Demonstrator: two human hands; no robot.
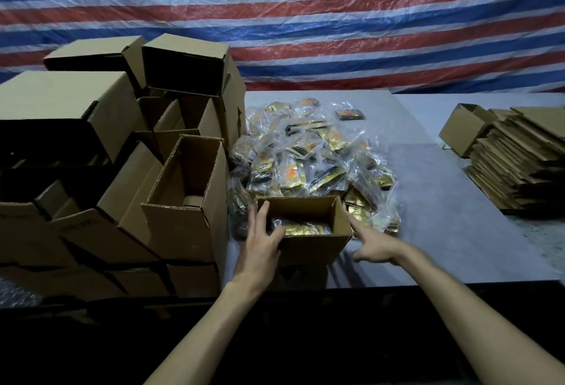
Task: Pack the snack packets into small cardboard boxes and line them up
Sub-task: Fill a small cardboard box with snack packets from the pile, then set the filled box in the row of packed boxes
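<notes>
Holding the box: our left hand (263,244) lies with straight fingers along the left wall of the small box (308,247), thumb at the near corner. Nothing is clenched.
Right hand: our right hand (377,250) is spread too, with the forefinger stretched along the right wall. We think both hands press the box between them so that it stays steady.
Box contents: gold snack packets (305,227) lie inside, and the top is open.
Box position: near the front edge of the table (443,216), touching the heap of packets (305,164), probably to keep the reach short.
Stacked boxes (76,127): at our left, just beside. We judge this box should line up there.
Flat cartons (519,164): well apart on the right, unfolded.
</notes>
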